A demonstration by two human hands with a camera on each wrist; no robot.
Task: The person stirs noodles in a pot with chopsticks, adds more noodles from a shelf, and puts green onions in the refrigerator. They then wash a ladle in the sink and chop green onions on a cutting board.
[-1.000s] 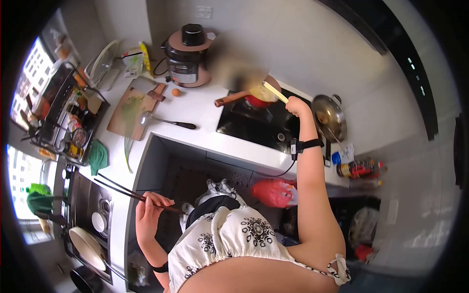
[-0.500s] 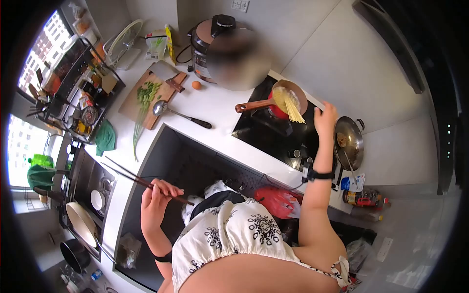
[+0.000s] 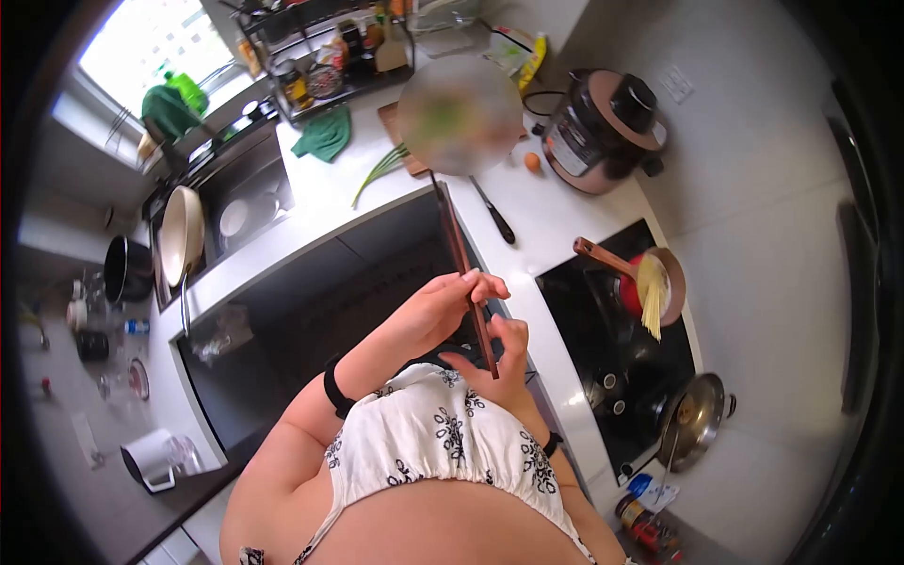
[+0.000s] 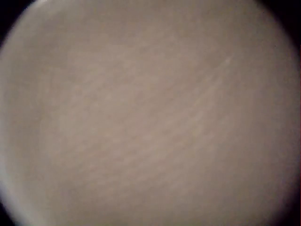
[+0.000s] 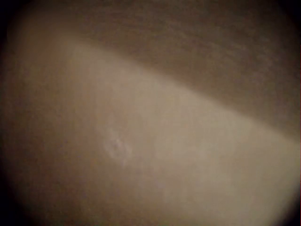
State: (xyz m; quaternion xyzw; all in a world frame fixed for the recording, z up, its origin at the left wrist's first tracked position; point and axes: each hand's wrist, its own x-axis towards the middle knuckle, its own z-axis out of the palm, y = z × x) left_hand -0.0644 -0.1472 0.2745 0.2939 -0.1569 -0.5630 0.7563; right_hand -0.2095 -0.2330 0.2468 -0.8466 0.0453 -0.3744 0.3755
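Dark brown chopsticks (image 3: 461, 250) slant in front of the body in the head view. My left hand (image 3: 441, 306) pinches them around the middle, fingers and thumb curled on them. My right hand (image 3: 504, 363) is at their lower end, with its fingers bent beside them; whether it grips them cannot be told. To the right, a small pan (image 3: 671, 299) with a wooden handle stands on the black cooktop (image 3: 598, 348). Pale noodles (image 3: 652, 301) lean over its rim. Both wrist views show only blurred, skin-like surfaces.
A steel wok (image 3: 702, 433) sits at the cooktop's near end. An egg (image 3: 532, 161) lies before the electric cooker (image 3: 598, 132). Spring onions (image 3: 379, 176), a green cloth (image 3: 325, 135) and a ladle handle (image 3: 494, 215) are on the counter. The sink (image 3: 254, 193) is at left.
The head view has turned toward the sink side. My right hand has come back from beside the cooktop to the chopsticks, and my left hand has brought them to the middle, now steeper.
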